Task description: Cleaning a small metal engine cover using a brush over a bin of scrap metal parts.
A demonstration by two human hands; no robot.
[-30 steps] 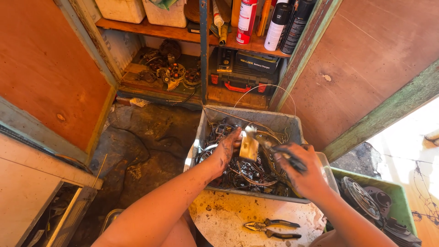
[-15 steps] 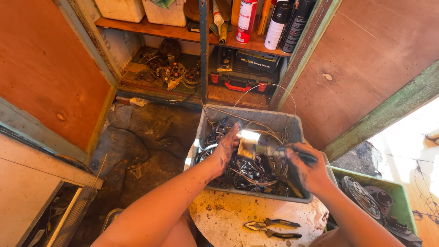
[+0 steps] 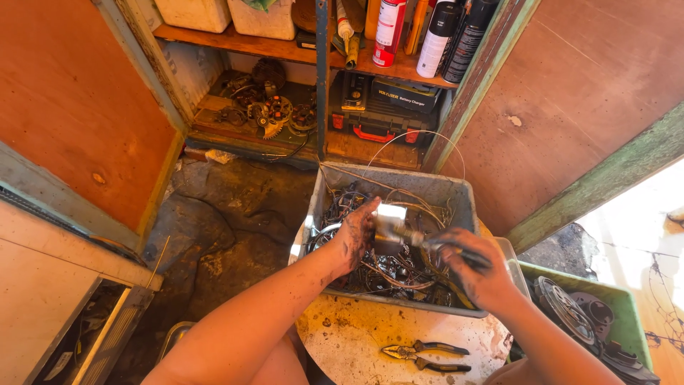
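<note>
A grey plastic tub (image 3: 456, 191) full of tangled wires and metal parts sits on a stained round stool (image 3: 356, 342). My left hand (image 3: 354, 235), smeared with grease, holds a small shiny metal part (image 3: 389, 215) over the tub. My right hand (image 3: 476, 269) grips a dark-handled tool (image 3: 427, 241) whose tip meets that metal part.
Pliers (image 3: 426, 355) lie on the stool in front of the tub. An open wooden cabinet holds spray cans (image 3: 447, 34), a black case (image 3: 385, 107) and gears (image 3: 271, 110). A green bin (image 3: 613, 303) with dark parts stands at the right. The ground is dirty stone.
The shiny metal part has been lifted out of the wires and turned. My right hand has brought the tool's tip up against it.
</note>
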